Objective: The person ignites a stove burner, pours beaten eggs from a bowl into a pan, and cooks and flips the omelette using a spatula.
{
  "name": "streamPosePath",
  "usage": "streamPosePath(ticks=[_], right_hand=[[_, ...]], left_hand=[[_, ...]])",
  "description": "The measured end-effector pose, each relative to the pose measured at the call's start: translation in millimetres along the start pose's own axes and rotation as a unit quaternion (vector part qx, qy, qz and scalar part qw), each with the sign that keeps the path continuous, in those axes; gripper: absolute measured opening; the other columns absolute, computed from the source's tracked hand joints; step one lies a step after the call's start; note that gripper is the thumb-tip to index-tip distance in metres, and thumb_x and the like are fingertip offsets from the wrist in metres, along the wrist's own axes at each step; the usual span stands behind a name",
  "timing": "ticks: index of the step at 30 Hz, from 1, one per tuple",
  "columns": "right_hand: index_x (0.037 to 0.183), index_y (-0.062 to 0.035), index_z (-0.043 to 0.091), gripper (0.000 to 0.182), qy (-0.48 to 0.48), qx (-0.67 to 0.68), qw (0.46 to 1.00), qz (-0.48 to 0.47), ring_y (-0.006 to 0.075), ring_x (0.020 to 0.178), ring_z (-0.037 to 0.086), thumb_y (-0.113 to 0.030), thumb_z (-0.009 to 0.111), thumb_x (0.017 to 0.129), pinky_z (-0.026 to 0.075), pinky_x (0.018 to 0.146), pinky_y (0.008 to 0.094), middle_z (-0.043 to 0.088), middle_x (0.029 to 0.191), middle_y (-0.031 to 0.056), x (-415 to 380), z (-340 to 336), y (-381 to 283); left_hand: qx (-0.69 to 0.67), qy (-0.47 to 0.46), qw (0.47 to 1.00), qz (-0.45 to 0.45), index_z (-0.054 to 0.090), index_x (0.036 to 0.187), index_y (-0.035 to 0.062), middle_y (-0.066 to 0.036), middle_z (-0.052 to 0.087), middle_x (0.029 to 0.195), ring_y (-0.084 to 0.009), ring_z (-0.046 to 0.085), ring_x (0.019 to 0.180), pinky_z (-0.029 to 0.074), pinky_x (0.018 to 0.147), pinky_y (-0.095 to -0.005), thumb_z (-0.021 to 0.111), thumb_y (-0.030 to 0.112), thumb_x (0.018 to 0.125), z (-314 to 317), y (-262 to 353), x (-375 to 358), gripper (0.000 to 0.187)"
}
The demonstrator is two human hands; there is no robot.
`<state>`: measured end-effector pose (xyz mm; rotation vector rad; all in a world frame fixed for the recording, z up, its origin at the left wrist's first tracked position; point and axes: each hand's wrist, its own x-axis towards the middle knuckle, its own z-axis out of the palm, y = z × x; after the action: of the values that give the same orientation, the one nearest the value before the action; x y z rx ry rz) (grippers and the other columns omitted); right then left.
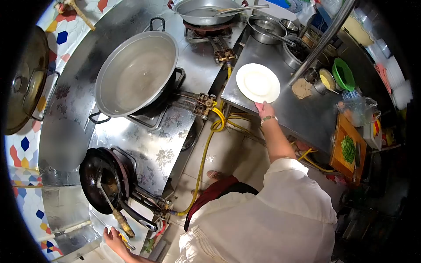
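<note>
My right hand (265, 110) reaches to the metal counter, where its fingers and thumb grip the near rim of a white plate (258, 83). The plate looks bare. At the lower left, my left hand (116, 240) has its fingers apart over a pale dish (107, 252) with something yellow at its edge; the hand partly hides this dish. Close by is a black wok (98, 175) on a burner. A utensil with a thick wrapped handle (123, 223) rests in the wok, its handle pointing toward my left hand.
A large grey pot (136, 74) stands on the middle burner, and a metal wok (206, 11) on the far one. A yellow gas hose (205, 153) runs across the floor. At the right are a green basket (343, 73) and a cutting board (340, 127) with chopped greens (348, 149).
</note>
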<state>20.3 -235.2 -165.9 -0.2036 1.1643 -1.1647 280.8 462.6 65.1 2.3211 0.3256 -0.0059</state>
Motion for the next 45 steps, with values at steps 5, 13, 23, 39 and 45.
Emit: streamPosePath(ticks=[5,13,23,39,45], right_hand=[[0.108,0.0166,0.043,0.025,0.035,0.011,0.999,-0.025,0.0347,0.084,0.063,0.000,0.047,0.090,0.060,0.073,0.0402,0.054,0.104,0.0254,-17.1,-21.9,-19.8],[0.100,0.0094,0.046,0.033,0.023,-0.034,0.999,-0.031,0.0315,0.084,0.062,-0.023,0.045,0.095,0.056,0.080,0.0435,0.055,0.093,0.0183,-38.9,-47.0,-5.5],[0.059,-0.0140,0.043,0.039,-0.211,-0.432,0.853,0.204,0.0117,0.036,0.035,-0.034,0.054,0.090,0.026,0.035,0.0260,0.039,0.046,-0.0016,-206.7,1.5,109.7],[0.080,-0.0045,0.055,0.022,-0.589,-0.531,0.551,0.260,0.0088,0.045,0.042,-0.021,0.048,0.093,0.033,0.042,0.0202,0.052,0.061,0.0016,-324.7,39.6,192.0],[0.100,0.0022,0.061,0.021,-0.650,-0.539,0.477,0.243,0.0081,0.056,0.050,-0.014,0.052,0.091,0.041,0.052,0.0205,0.063,0.076,0.0059,-360.0,44.1,194.5]], left_hand=[[-0.016,-0.029,0.999,0.022,0.047,0.123,0.0017,-0.004,0.058,0.091,-0.0098,0.052,0.071,0.041,0.058,-0.0225,0.059,0.022,0.088,1.6,-5.5,4.2,0.042],[-0.032,0.007,0.999,0.020,0.047,0.122,-0.0034,-0.009,0.058,0.103,-0.0142,0.055,0.085,0.045,0.070,-0.0259,0.055,0.017,0.091,-8.4,-1.9,-0.6,0.038],[-0.044,0.119,0.988,0.089,0.056,0.111,-0.0091,-0.016,0.063,0.103,-0.0197,0.059,0.094,0.045,0.086,-0.0298,0.057,0.013,0.088,-16.3,-0.2,-46.7,0.032],[-0.058,0.255,0.965,-0.009,0.062,0.100,-0.0050,-0.014,0.066,0.087,-0.0186,0.061,0.078,0.048,0.073,-0.0297,0.061,0.011,0.083,-37.6,-46.1,-139.6,0.023],[-0.091,0.258,0.962,-0.024,0.064,0.096,-0.0025,-0.013,0.065,0.086,-0.0189,0.061,0.076,0.047,0.070,-0.0299,0.061,0.009,0.082,-33.9,-49.4,-154.5,0.018]])
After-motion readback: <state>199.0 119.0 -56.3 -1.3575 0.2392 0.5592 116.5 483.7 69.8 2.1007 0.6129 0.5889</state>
